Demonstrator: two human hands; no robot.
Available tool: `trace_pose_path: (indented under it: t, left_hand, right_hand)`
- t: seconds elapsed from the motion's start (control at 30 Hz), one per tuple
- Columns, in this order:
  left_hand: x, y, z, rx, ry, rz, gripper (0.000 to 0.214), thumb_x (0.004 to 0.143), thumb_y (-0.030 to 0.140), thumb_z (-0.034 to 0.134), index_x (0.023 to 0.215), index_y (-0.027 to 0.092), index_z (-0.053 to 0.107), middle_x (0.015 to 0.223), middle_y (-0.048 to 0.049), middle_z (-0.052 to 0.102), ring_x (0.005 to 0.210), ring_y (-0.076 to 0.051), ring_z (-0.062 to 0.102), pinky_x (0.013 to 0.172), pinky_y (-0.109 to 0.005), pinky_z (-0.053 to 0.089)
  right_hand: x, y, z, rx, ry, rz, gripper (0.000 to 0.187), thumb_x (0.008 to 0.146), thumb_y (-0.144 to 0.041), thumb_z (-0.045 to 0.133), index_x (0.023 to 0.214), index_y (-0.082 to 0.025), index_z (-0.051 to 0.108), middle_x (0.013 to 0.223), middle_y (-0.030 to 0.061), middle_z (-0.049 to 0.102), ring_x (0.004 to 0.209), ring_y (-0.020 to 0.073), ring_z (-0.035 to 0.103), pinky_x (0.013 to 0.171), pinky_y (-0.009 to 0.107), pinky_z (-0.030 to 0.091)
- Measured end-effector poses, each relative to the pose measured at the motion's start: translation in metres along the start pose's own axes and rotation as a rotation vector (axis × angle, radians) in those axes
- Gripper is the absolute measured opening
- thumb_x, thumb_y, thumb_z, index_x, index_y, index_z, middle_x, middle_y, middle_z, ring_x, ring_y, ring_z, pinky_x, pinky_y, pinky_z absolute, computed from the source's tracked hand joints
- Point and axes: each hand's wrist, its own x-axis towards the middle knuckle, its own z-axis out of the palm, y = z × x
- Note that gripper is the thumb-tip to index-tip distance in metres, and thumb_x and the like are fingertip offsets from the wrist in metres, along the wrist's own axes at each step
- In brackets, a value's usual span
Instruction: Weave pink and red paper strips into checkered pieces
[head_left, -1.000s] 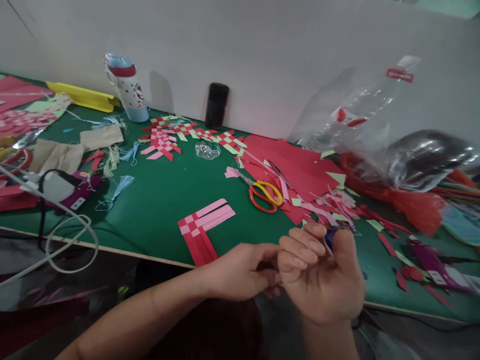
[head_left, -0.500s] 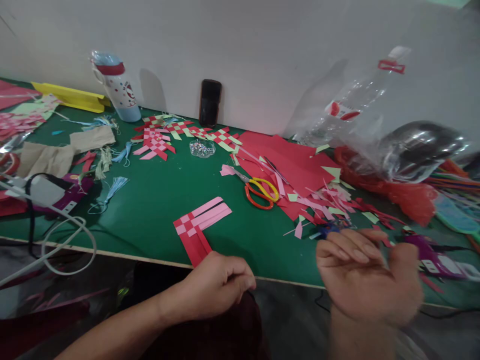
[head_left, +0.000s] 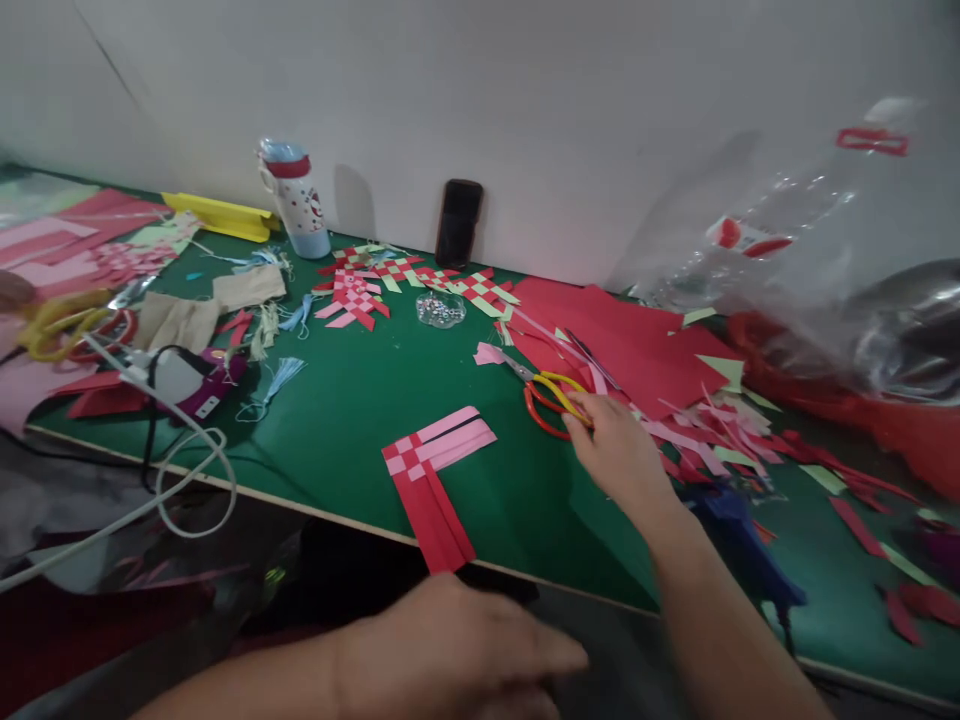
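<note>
My right hand [head_left: 619, 455] reaches over the green table [head_left: 337, 400], and its fingertips press together on the handles of the red and yellow scissors [head_left: 551, 400]. The scissor blades point left onto a pink scrap. A woven piece of red and pink paper strips [head_left: 431, 465] lies left of that hand, overhanging the table's front edge. My left hand [head_left: 465, 650] hangs low below the edge, fingers stretched out flat to the right, holding nothing. A dark blue tool [head_left: 742, 540] lies beside my right forearm.
Red paper sheets [head_left: 630, 340] and several cut strips litter the right. A water bottle [head_left: 296, 200], a phone [head_left: 459, 222] leaning on the wall, a bead dish [head_left: 441, 310] and woven pieces [head_left: 360, 290] stand behind. A white cable [head_left: 172, 480] loops at left; a plastic bag [head_left: 810, 250] fills the right.
My hands were together near the table edge; the right one swung right, then reached forward onto the scissors. The left hand dropped lower and opened flat. The camera turned left.
</note>
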Motion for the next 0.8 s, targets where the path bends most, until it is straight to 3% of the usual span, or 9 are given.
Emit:
trace_pose_path:
  t: [0.07,0.1,0.17,0.27,0.33,0.43,0.6,0.7,0.8]
  left_hand:
    - [-0.011,-0.01,-0.024,0.147,0.287,-0.144,0.023,0.096,0.025,0.047,0.112,0.024,0.064,0.096,-0.0011,0.071,0.088,-0.014,0.067,0.082,-0.022,0.051]
    - [-0.016,-0.019,-0.035,0.257,0.442,-0.235,0.023,0.096,0.026,0.048,0.112,0.022,0.063,0.102,-0.0029,0.07,0.092,-0.016,0.065,0.085,-0.026,0.051]
    - [-0.026,-0.042,-0.052,0.505,0.567,-0.43,0.023,0.095,0.026,0.049,0.112,0.019,0.063,0.106,-0.0072,0.067,0.101,-0.023,0.06,0.092,-0.038,0.047]
    - [-0.034,-0.071,-0.067,0.69,0.552,-0.606,0.028,0.091,0.031,0.055,0.113,0.016,0.06,0.105,-0.0104,0.063,0.1,-0.028,0.056,0.091,-0.044,0.045]
    - [-0.033,-0.08,-0.069,0.716,0.516,-0.66,0.03,0.088,0.035,0.059,0.111,0.015,0.06,0.104,-0.0107,0.061,0.1,-0.028,0.054,0.091,-0.043,0.043]
    - [-0.028,-0.08,-0.068,0.712,0.483,-0.722,0.031,0.083,0.038,0.065,0.103,0.015,0.061,0.101,-0.0102,0.059,0.097,-0.029,0.052,0.088,-0.042,0.042]
    - [-0.023,-0.075,-0.071,0.653,0.452,-0.766,0.026,0.08,0.037,0.067,0.095,0.016,0.061,0.097,-0.0085,0.057,0.093,-0.028,0.051,0.085,-0.04,0.04]
    - [-0.022,-0.075,-0.074,0.61,0.461,-0.762,0.021,0.08,0.033,0.066,0.091,0.017,0.059,0.095,-0.0079,0.057,0.093,-0.027,0.051,0.085,-0.038,0.039]
    - [-0.019,-0.072,-0.073,0.515,0.498,-0.782,0.016,0.077,0.025,0.064,0.089,0.018,0.056,0.091,-0.0054,0.059,0.089,-0.025,0.052,0.079,-0.035,0.038]
  right_hand:
    - [0.013,0.0,0.011,-0.019,-0.048,0.006,0.035,0.084,-0.025,0.05,0.115,-0.013,0.061,0.109,0.0161,0.067,0.103,0.0302,0.062,0.089,0.046,0.048]
    - [0.019,0.0,0.014,-0.032,-0.076,0.009,0.036,0.082,-0.023,0.05,0.115,-0.013,0.061,0.111,0.0164,0.067,0.103,0.0306,0.061,0.089,0.046,0.047]
    - [0.027,-0.001,0.016,-0.061,-0.131,0.023,0.04,0.079,-0.018,0.05,0.117,-0.012,0.06,0.112,0.0169,0.066,0.103,0.0311,0.061,0.088,0.046,0.046]
    - [0.037,-0.003,0.012,-0.104,-0.211,0.063,0.047,0.076,-0.015,0.05,0.122,-0.011,0.057,0.107,0.0171,0.068,0.096,0.0306,0.063,0.081,0.042,0.047]
    - [0.041,-0.004,0.008,-0.13,-0.259,0.098,0.051,0.074,-0.016,0.052,0.125,-0.012,0.055,0.101,0.0161,0.069,0.089,0.0301,0.065,0.074,0.039,0.047]
    - [0.044,-0.008,0.002,-0.15,-0.305,0.137,0.056,0.072,-0.018,0.055,0.127,-0.013,0.053,0.099,0.0155,0.069,0.086,0.0304,0.066,0.068,0.035,0.045]
    - [0.039,-0.016,-0.008,-0.12,-0.292,0.166,0.062,0.074,-0.024,0.053,0.135,-0.017,0.045,0.114,0.0154,0.065,0.091,0.0306,0.067,0.065,0.035,0.046]
    - [0.035,-0.012,-0.009,0.03,-0.224,0.239,0.063,0.073,-0.028,0.057,0.135,-0.022,0.045,0.112,0.0121,0.066,0.089,0.0291,0.067,0.066,0.036,0.048]
    - [0.034,-0.005,-0.008,0.386,-0.074,0.281,0.068,0.07,-0.031,0.064,0.134,-0.022,0.045,0.099,0.0081,0.067,0.08,0.0242,0.067,0.064,0.035,0.05]
